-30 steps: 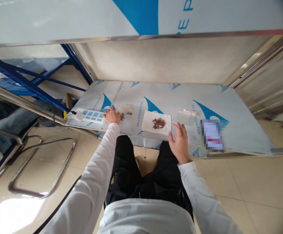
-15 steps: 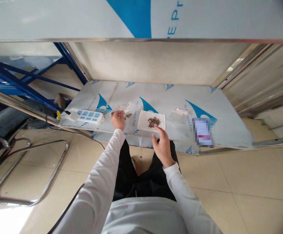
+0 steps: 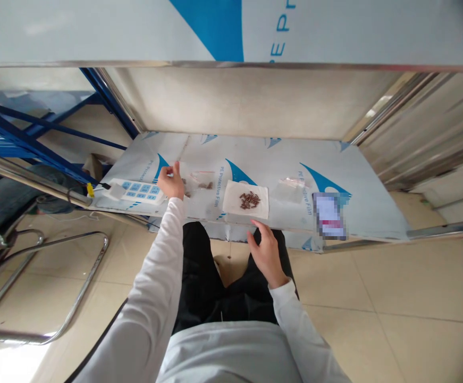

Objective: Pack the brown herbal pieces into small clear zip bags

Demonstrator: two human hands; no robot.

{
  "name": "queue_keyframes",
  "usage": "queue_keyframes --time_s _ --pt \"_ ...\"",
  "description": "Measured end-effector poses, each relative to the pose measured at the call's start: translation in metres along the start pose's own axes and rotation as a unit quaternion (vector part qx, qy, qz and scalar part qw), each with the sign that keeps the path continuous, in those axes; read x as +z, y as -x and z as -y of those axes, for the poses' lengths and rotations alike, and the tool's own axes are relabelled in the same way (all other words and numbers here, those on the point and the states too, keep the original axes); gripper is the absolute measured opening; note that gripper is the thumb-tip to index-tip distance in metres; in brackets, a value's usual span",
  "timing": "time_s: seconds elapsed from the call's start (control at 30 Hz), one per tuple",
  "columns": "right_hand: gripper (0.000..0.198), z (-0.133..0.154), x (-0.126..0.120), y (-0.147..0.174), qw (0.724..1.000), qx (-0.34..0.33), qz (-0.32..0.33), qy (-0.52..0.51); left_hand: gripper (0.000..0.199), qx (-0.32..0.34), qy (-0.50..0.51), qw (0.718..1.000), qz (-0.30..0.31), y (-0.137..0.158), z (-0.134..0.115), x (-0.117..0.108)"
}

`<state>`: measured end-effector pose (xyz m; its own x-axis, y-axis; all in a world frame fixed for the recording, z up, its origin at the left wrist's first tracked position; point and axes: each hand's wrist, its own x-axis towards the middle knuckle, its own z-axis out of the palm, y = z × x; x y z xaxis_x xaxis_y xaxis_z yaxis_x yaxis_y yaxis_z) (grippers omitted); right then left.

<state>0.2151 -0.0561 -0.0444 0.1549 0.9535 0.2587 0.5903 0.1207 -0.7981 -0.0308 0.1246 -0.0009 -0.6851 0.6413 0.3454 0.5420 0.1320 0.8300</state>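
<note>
My left hand (image 3: 171, 182) is over the left part of the shelf, fingers curled together, beside the power strip. Whatever it pinches, if anything, is too small to make out. Just right of it lie clear plastic bags (image 3: 202, 180) with small dark pieces (image 3: 205, 186) in or on them. On a white square sheet (image 3: 231, 202) rests a loose pile of small brown, rod-like pieces (image 3: 250, 200). My right hand (image 3: 268, 252) hovers at the shelf's front edge, just below that sheet, with its fingers apart and nothing in them.
A white power strip (image 3: 141, 191) with a plugged-in adapter is at the shelf's left end. Another clear bag (image 3: 291, 189) lies right of the sheet, then a phone (image 3: 329, 217) near the front edge. An upper shelf (image 3: 115, 34) overhangs the back. A metal-framed chair (image 3: 95, 276) stands at left.
My left hand has moved left, off the plastic bags and toward the power strip. My right hand has drawn back slightly from the pile to the shelf edge.
</note>
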Motion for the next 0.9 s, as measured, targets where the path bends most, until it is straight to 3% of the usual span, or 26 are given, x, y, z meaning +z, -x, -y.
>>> queue_keyframes --time_s 0.07,0.13,0.2,0.3,0.37,0.43,0.47,0.5,0.6,0.77,0.9 --pt "0.033 0.011 -0.002 -0.006 0.998 0.024 -0.002 -0.057 0.033 0.030 0.119 0.992 0.039 0.028 -0.012 -0.018" --pt "0.038 0.026 -0.006 -0.014 0.989 0.050 0.011 -0.139 0.032 0.022 0.247 0.959 0.141 0.069 -0.024 -0.036" --pt "0.041 0.041 -0.012 -0.023 0.971 0.066 0.055 -0.223 0.030 -0.011 0.313 0.919 0.241 0.113 -0.035 -0.054" --pt "0.031 0.056 -0.024 -0.029 0.952 0.055 0.108 -0.280 0.030 -0.024 0.322 0.876 0.358 0.163 -0.046 -0.073" --pt "0.021 0.058 -0.031 -0.026 0.967 0.016 0.062 -0.246 0.025 -0.027 0.283 0.900 0.332 0.181 -0.051 -0.080" --pt "0.018 0.055 -0.037 -0.018 0.984 -0.053 -0.008 -0.170 0.025 -0.052 0.250 0.925 0.282 0.191 -0.056 -0.085" --pt "0.020 0.052 -0.040 -0.014 0.987 -0.094 -0.025 -0.128 0.028 -0.071 0.249 0.923 0.283 0.193 -0.058 -0.086" --pt "0.025 0.049 -0.042 -0.009 0.987 -0.135 -0.027 -0.088 0.031 -0.094 0.261 0.910 0.308 0.194 -0.059 -0.088" --pt "0.036 0.040 -0.047 0.002 0.978 -0.207 0.008 -0.007 0.033 -0.173 0.316 0.836 0.414 0.193 -0.059 -0.091" --pt "0.036 0.041 -0.055 0.021 0.981 -0.170 0.090 -0.016 0.032 -0.311 0.329 0.751 0.480 0.194 -0.045 -0.103" --pt "0.027 0.051 -0.051 0.037 0.989 -0.066 0.095 -0.096 0.032 -0.320 0.312 0.750 0.487 0.206 -0.035 -0.111"
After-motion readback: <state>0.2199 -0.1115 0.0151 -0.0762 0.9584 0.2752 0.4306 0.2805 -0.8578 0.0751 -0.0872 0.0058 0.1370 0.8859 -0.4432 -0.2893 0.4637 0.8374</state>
